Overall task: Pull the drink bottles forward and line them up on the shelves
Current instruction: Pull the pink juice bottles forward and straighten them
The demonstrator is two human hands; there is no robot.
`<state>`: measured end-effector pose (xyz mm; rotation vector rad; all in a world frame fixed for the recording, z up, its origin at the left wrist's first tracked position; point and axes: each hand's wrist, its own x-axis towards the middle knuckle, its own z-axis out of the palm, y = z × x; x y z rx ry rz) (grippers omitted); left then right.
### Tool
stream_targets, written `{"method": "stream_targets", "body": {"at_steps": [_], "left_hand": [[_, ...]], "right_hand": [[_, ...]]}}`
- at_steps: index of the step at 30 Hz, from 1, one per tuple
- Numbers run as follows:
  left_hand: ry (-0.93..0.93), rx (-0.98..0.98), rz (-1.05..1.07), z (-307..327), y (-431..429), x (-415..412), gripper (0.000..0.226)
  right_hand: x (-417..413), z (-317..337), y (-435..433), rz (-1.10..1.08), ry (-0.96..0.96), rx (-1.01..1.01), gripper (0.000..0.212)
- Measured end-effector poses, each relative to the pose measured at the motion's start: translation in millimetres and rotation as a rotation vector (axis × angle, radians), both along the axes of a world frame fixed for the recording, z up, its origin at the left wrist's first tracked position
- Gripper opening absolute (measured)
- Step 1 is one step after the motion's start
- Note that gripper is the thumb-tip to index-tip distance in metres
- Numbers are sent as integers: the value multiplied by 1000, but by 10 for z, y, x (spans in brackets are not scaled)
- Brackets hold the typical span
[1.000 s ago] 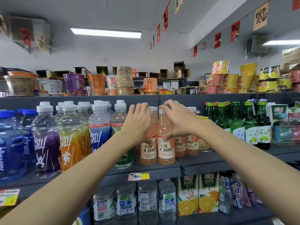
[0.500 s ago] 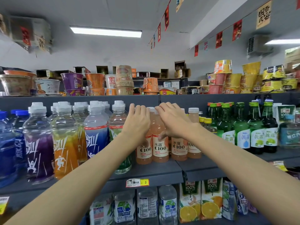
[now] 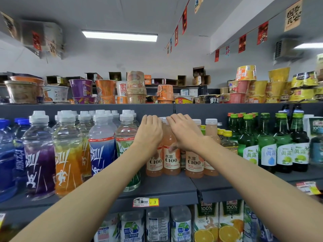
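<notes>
- C100 bottles, peach-coloured with white caps, stand upright at dead centre of my view on the middle shelf. They are set further back from its front edge than their neighbours at 9 o'clock.
- Out at 9 o'clock I see the white-capped sports bottles in purple, orange, blue and green, upright and close to the shelf's front edge.
- Just left of centre, my left hand lies back-to-camera against the leftmost C100 bottle. Its fingers are together and nearly straight, with the tips up at the cap. The thumb and palm are hidden, so I cannot tell whether it grips or only presses.
- Just right of centre, my right hand has hold of the C100 bottles. The fingers curve over the caps toward 11 o'clock and the thumb is tucked under, pressed against a bottle's front.
- One C100 bottle stands just beyond that hand at its 3 o'clock side, its cap uncovered.
- Small yellow-capped bottles sit behind, just beside it.
- Further toward 3 o'clock, green glass bottles stand in a row.
</notes>
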<state>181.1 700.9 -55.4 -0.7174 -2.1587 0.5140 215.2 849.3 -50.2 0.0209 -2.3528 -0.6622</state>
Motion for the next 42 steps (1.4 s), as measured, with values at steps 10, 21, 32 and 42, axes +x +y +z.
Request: {"method": "stream_targets", "body": {"at_steps": [10, 21, 32, 42], "left_hand": [[-26, 33, 36, -25, 104, -118, 85], [10, 22, 58, -39, 128, -205, 100], [-197, 377, -332, -198, 224, -47, 107], [-221, 487, -629, -342, 727, 156, 113]], "right_hand": [[-90, -19, -27, -49, 13, 27, 113], [-105, 25, -47, -73, -22, 31, 116], [280, -242, 251, 163, 267, -82, 56], [582, -434, 981, 150, 395, -385, 64]]}}
